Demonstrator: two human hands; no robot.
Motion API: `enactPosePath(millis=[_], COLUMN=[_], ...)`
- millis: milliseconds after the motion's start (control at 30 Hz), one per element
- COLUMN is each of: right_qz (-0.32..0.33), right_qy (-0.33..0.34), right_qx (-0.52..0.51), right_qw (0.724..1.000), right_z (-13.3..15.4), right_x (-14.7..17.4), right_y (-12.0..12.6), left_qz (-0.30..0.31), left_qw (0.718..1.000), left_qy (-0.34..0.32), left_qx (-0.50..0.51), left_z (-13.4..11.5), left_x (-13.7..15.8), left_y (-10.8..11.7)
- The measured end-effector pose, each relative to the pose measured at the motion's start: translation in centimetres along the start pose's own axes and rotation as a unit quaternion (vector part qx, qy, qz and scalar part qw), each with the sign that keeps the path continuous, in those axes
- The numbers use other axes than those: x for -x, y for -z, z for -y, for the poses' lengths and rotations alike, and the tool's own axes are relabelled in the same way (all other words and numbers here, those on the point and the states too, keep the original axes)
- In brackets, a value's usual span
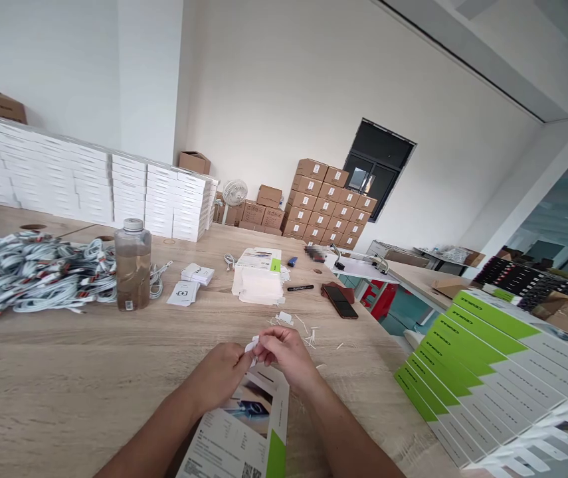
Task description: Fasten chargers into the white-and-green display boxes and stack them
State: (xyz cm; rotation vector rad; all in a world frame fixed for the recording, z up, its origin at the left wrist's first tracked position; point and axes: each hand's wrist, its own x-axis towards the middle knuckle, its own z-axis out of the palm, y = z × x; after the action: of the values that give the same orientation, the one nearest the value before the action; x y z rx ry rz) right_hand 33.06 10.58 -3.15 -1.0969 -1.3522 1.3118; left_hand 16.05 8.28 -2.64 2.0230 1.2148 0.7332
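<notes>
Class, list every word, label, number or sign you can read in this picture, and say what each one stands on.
None can be read.
Green-and-white boxes: dark lettering on the green edge, too blurred.
Flat box under the hands: small print and a QR code, too small.
White cards by the bottle: a square mark, no legible words.
Brown cartons: white labels, too small.
</notes>
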Motion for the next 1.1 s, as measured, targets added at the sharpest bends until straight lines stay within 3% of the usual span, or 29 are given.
enactPosePath(millis=[533,833,967,1100], right_qz=[-0.019,-0.028,-0.059,-0.143], right_qy=[0.011,0.013,0.031,0.067], right_qx=[0.1,0.141,0.201,0.301], right_qw=[0.995,0.989,0.977,0.94], right_z=[0.5,-0.1,-0.5,-0.6], right_x=[0.2,0.0,-0.7,-1.8], right_y=[-0.2,-0.1,1.5,5.0], left_qz=[-0.046,-0.044,-0.048,-0.05], left_qw=[0.995,0.998,0.998,0.995], left_qy=[0.001,0.013,0.029,0.059], left_qx=[-0.085,-0.045,-0.002,0.064], left_z=[-0.1,-0.7,-0.5,0.2], left_x=[0.2,0.1,-0.2,-0.5], left_y=[-0.6,-0.7,-0.4,-0.2])
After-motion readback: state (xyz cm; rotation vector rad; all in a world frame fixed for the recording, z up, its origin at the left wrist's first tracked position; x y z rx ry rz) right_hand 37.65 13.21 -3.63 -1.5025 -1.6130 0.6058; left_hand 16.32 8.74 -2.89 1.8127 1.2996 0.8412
